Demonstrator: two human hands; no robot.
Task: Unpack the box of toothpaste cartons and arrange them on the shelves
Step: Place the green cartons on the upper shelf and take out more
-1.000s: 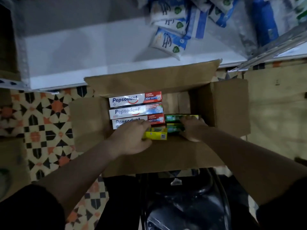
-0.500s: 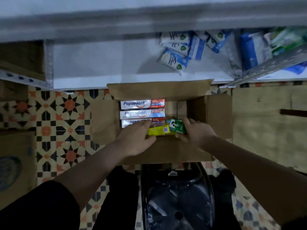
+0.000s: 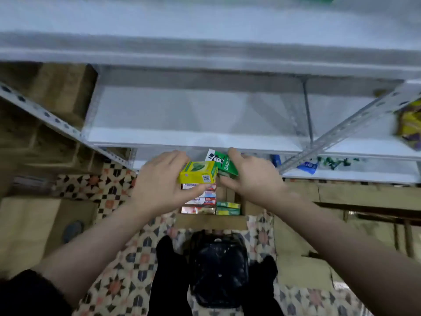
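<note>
My left hand (image 3: 163,181) grips a yellow toothpaste carton (image 3: 197,172), end face toward me, raised in front of the white shelf's (image 3: 182,139) front edge. Beside it my right hand (image 3: 252,176) holds a green Darlie carton (image 3: 224,163), tilted. Both cartons hang above the open cardboard box (image 3: 211,221) on the floor. Inside the box lie white-and-red Pepsodent cartons (image 3: 200,200) on the left and green cartons (image 3: 227,208) on the right, partly hidden by my hands.
A higher white shelf (image 3: 205,53) spans the top. A slotted metal upright (image 3: 346,128) slants at the right, with yellow and blue packets (image 3: 407,126) behind it. Wooden crates (image 3: 45,124) stand left, cardboard boxes (image 3: 341,201) right. A black stool (image 3: 218,267) sits below on the patterned tiles.
Both hands lifted the yellow and green cartons out of the box and up to the shelf edge. My head tilted up, so the shelves fill the top of the view.
</note>
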